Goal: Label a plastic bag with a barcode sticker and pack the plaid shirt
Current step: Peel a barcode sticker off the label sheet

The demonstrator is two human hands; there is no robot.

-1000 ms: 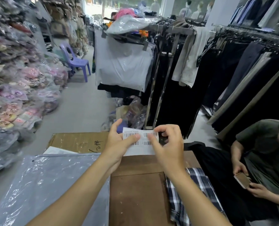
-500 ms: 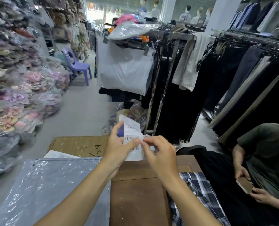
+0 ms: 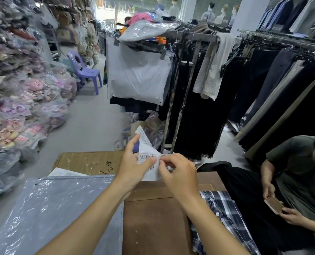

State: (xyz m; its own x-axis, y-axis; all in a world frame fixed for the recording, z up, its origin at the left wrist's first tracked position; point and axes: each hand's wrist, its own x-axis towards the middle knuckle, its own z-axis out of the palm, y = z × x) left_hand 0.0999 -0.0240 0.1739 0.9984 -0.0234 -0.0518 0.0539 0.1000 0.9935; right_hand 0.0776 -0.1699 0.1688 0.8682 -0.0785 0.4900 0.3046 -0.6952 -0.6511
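A strip of barcode stickers is pinched in the left hand above the far edge of the table, while one label's edge is nipped by the right hand. The plastic bag lies flat at near left, nearer the left hand, unobstructed; the plaid shirt lies at near right.

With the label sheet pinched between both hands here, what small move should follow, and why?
Probably finish peeling: the right hand pinches at the edge of the barcode sticker while the left hand holds the sheet. The plastic bag lies flat and unlabelled at lower left, so the freed sticker should go there next.
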